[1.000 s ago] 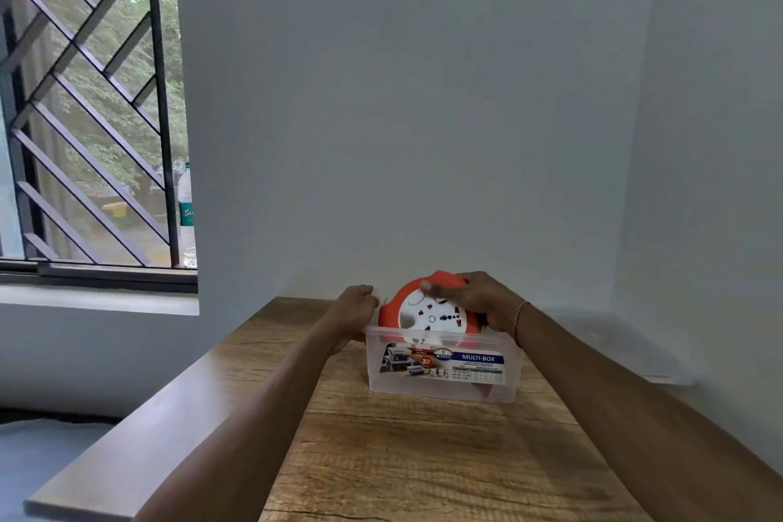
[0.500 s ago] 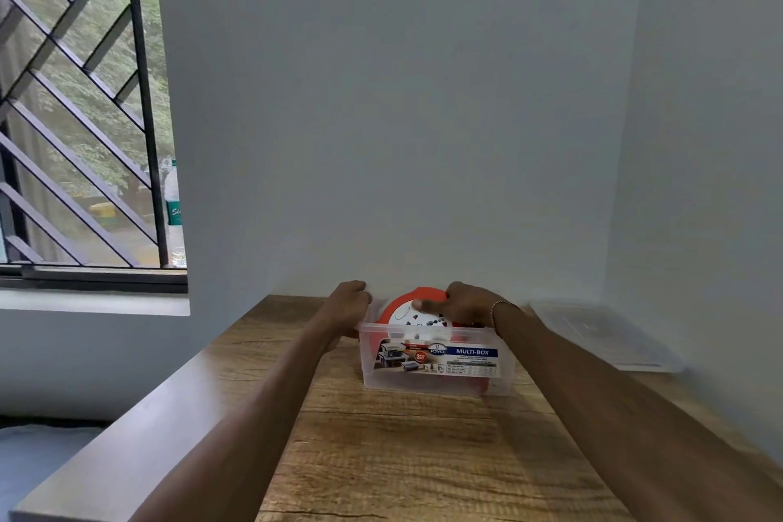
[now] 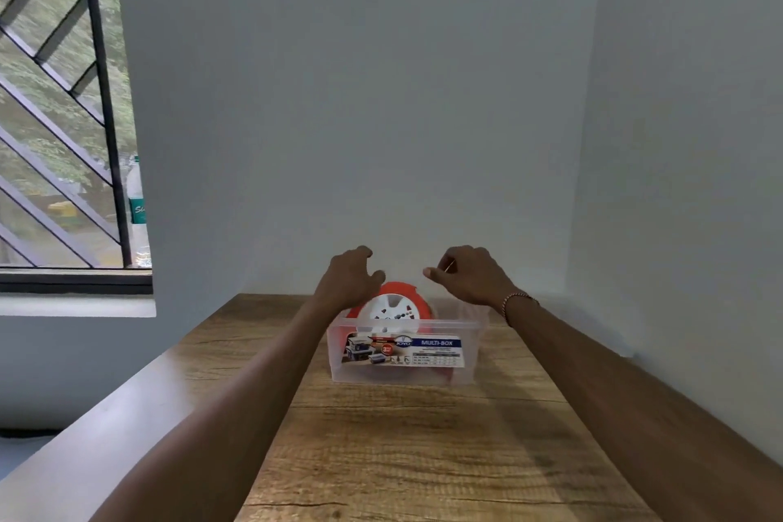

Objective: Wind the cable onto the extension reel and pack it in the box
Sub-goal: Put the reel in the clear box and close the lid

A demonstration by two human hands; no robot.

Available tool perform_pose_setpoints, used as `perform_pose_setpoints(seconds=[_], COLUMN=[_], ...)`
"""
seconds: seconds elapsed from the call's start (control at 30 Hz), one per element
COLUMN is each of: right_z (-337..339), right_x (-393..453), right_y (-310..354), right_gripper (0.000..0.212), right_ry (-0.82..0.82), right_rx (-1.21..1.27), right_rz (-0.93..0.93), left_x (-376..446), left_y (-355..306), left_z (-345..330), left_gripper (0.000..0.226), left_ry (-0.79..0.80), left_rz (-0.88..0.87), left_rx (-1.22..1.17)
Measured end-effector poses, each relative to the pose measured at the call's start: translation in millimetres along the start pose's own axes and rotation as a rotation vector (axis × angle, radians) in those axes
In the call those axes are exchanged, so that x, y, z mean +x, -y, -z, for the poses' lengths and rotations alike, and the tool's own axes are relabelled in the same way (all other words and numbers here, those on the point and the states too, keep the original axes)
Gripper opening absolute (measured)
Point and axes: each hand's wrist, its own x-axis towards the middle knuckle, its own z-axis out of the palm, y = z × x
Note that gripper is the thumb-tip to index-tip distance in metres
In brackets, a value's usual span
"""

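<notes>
A: Start with the biggest thing; what carries it all?
B: A wooden desk (image 3: 381, 458) running up to a pale wall (image 3: 360, 97); a barred window (image 3: 59, 106) sits at the left, with a bottle (image 3: 137, 212) on its sill.

A: And on the desk?
B: A clear plastic box (image 3: 334, 352) at the far end, near the wall; a printed label (image 3: 406, 351) reading MULTI-BOX covers its front.

A: Where is the reel?
B: The orange and white extension reel (image 3: 394, 307) stands on edge inside the box; its top rises above the rim; the cable is too hidden to make out.

A: The hands?
B: The left hand (image 3: 347, 282) hovers just above the reel's left edge, fingers loosely curled, gripping nothing; the right hand (image 3: 470, 275) is raised beside the reel, apart from it, fingers half curled and empty; a bracelet (image 3: 519, 301) circles that wrist.
</notes>
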Motion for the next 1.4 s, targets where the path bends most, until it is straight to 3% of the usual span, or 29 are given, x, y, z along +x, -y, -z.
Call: perform_pose_setpoints(seconds=[0.23,0.33,0.5,0.63,0.87,1.03,1.17,1.3,1.4], right_z=[44.9,61.4,71.4,66.8,48.1,38.9,36.7,55.0,73.9], right_x=[-32.1,-50.2,-81.7,-102.6,-123.8,-115.0,-104.6,-87.9,-74.6], right_y=[-65.1,-96.0,-146.8,-183.0,-207.6,-203.1,-194.4,-167.9,-138.0], right_gripper=[0.036,0.039,0.064,0.062,0.042,0.041,0.044,0.010,0.002], right_ry=[-0.034,0.058,0.309,0.353,0.191,0.117,-0.120,-0.400,-0.512], right_rx=[-0.006,-0.068,-0.196,-0.319,-0.603,-0.642,-0.541,-0.239,0.085], right_rz=[-0.006,-0.025,-0.144,-0.218,0.074,0.116,0.110,0.167,0.219], left_x=[7.6,8.9,10.9,10.3,17.6,18.1,21.7,30.8,37.4], left_y=[-92.7,-126.8,-167.6,-183.8,-185.9,-182.9,-171.0,-150.7,-132.7], left_z=[-46.8,-67.1,-92.9,-111.0,-124.9,-124.5,-117.8,-93.2,-68.3], left_gripper=[0.061,0.062,0.061,0.060,0.059,0.060,0.057,0.074,0.091], left_ry=[0.155,0.217,0.284,0.347,0.388,0.387,0.346,0.234,0.082], left_rz=[-0.247,-0.322,-0.388,-0.400,-0.372,-0.360,-0.329,-0.284,-0.190], left_rx=[0.004,0.025,0.046,0.082,0.096,0.078,0.084,0.019,-0.113])
